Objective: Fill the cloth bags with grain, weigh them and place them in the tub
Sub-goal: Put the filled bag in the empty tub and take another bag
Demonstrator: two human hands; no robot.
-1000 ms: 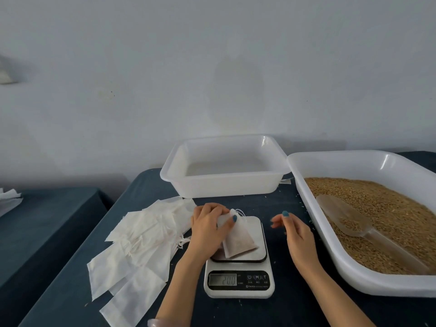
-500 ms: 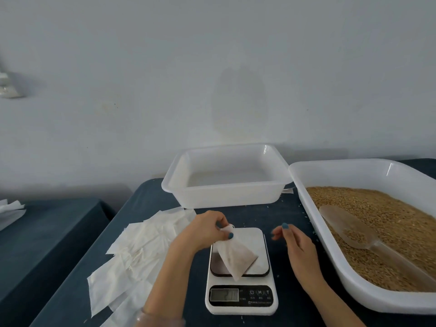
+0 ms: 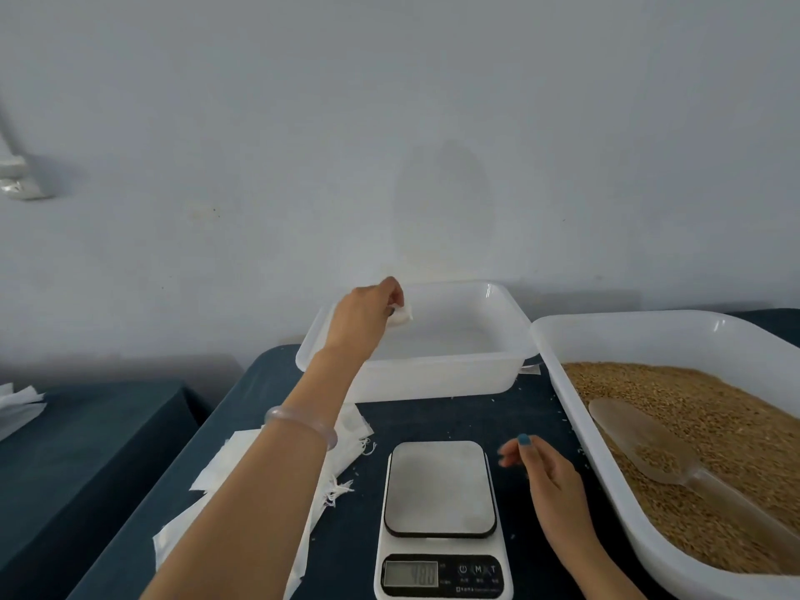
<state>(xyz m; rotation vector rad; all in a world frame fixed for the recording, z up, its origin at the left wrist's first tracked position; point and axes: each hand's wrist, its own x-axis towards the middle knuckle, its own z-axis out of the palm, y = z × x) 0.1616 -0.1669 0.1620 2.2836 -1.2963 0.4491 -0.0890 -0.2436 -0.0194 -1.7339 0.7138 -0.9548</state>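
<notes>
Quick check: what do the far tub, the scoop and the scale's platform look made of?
Far tub: translucent white plastic, glossy; highlights glint on its rim. Scoop: clear plastic; grain shows through it. Scale platform: likely brushed metal, dull grey sheen, though coated plastic is possible.

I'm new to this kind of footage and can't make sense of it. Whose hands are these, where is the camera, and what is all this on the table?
There is no machine here. A person works with two bare hands, and the single camera sits on their head, looking forward and down. The left hand pinches a small cloth bag over the empty-looking white tub. The right hand hovers open beside the kitchen scale, whose plate is bare. On the dark table a pile of flat empty bags lies to the left. To the right, a large tub holds grain and a clear scoop.
</notes>
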